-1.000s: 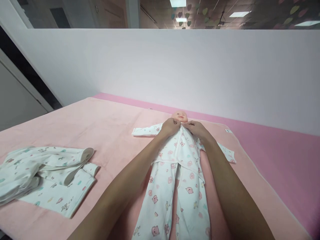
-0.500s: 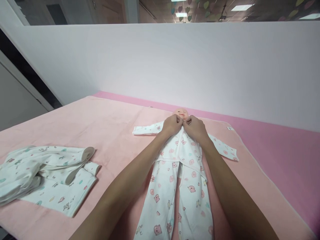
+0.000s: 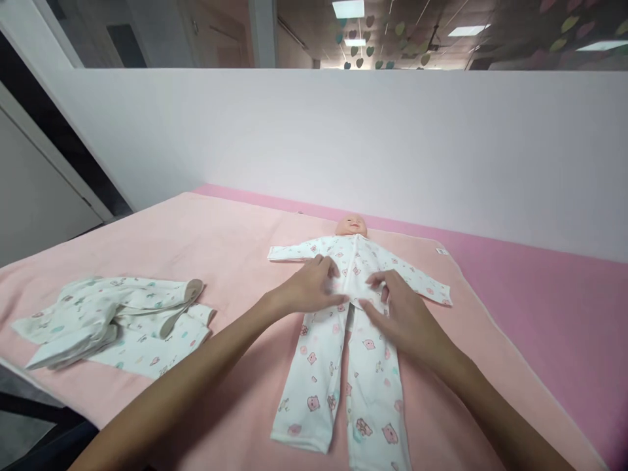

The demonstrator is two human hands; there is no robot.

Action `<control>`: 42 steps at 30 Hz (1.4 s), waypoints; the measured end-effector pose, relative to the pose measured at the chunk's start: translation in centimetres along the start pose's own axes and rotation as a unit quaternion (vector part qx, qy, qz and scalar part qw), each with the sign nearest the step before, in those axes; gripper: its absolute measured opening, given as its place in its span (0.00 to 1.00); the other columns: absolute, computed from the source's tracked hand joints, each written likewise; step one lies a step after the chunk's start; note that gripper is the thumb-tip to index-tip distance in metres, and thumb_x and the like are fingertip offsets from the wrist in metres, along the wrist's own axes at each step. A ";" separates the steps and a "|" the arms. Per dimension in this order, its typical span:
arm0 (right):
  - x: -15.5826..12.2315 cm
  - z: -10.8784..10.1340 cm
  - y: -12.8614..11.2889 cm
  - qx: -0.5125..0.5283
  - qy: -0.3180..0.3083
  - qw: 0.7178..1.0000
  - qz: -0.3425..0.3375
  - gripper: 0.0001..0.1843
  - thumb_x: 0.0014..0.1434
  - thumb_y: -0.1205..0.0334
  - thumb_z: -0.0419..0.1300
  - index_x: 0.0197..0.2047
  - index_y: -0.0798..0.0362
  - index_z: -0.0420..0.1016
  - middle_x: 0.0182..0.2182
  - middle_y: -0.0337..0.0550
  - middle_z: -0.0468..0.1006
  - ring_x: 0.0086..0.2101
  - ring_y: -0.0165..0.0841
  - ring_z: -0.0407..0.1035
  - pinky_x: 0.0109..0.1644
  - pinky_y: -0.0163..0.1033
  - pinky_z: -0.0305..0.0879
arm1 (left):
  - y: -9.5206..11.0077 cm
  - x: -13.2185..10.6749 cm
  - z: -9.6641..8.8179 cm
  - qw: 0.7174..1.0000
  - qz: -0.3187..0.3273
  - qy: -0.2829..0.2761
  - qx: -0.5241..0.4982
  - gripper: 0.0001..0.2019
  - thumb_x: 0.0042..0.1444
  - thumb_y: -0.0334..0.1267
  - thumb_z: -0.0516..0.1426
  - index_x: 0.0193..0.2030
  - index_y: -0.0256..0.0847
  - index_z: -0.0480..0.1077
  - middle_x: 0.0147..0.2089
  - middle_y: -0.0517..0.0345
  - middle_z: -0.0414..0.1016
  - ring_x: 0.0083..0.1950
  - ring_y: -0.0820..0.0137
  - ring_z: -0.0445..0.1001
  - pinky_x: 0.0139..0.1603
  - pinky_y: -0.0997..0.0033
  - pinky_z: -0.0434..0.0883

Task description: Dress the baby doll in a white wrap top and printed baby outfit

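Note:
A baby doll [image 3: 352,225] lies on its back, dressed in a white long-sleeved baby top [image 3: 354,265] printed with small pink animals. Below it, matching baby trousers [image 3: 314,386] stretch toward me with the legs apart. My left hand [image 3: 314,284] is at the left side of the top's lower hem, fingers spread and curved. On the right side, my right hand [image 3: 395,307] hovers at or touches the hem, thumb and fingers apart. Neither hand grips anything that I can see. Both sleeves lie stretched out to the sides.
Folded white printed baby clothes [image 3: 132,320] with grey-brown trim lie to the left. A pink blanket [image 3: 235,242] covers the surface, with a darker pink pad [image 3: 530,294] beyond its right edge. A white wall [image 3: 343,137] stands behind.
Both hands have let go of the top's collar and come down to its lower hem, fingers opening. The doll's head and chest now show. The view has shifted slightly.

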State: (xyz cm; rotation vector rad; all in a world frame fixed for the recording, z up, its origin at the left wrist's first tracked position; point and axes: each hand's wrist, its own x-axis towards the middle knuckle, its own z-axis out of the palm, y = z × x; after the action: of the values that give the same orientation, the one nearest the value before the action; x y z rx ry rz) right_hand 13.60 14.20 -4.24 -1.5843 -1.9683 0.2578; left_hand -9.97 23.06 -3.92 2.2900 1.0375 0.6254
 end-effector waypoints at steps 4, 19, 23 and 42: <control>-2.4 1.2 -0.3 -0.046 -0.009 0.999 0.008 0.11 0.67 0.54 0.60 0.49 0.46 0.65 0.45 0.45 0.76 0.40 0.41 0.72 0.38 0.43 0.64 | 0.6 -3.0 2.1 0.998 0.001 0.025 0.052 0.17 0.57 0.47 0.64 0.47 0.46 0.64 0.52 0.50 0.71 0.50 0.56 0.72 0.47 0.58 0.72; -7.2 -7.0 11.5 -0.134 -0.052 0.944 0.297 0.16 0.68 0.48 0.53 0.31 0.47 0.66 0.29 0.43 0.77 0.31 0.43 0.72 0.37 0.45 0.62 | -11.1 -4.7 -6.8 0.947 -0.265 0.058 0.170 0.13 0.62 0.45 0.57 0.28 0.43 0.69 0.34 0.49 0.79 0.43 0.52 0.78 0.45 0.58 0.70; -5.6 -5.2 9.6 -0.070 0.039 0.970 0.229 0.17 0.66 0.44 0.58 0.48 0.47 0.74 0.45 0.50 0.82 0.42 0.48 0.77 0.44 0.49 0.70 | -9.6 -2.4 -4.9 0.971 -0.157 0.120 0.133 0.14 0.63 0.51 0.58 0.45 0.43 0.73 0.55 0.44 0.79 0.59 0.49 0.74 0.58 0.53 0.71; 4.7 -0.4 6.4 0.077 -0.081 0.994 -0.014 0.29 0.58 0.29 0.67 0.35 0.48 0.68 0.40 0.42 0.69 0.40 0.39 0.65 0.44 0.44 0.64 | -4.3 3.8 -1.3 0.995 0.009 -0.088 -0.036 0.28 0.49 0.65 0.68 0.42 0.45 0.68 0.44 0.56 0.73 0.44 0.62 0.72 0.41 0.65 0.67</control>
State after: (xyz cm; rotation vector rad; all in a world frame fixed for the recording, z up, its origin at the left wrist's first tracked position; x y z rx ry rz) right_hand 18.57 20.24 -5.55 -1.4747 -2.0376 0.5292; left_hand -10.82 28.80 -5.02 2.2473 0.8978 0.4510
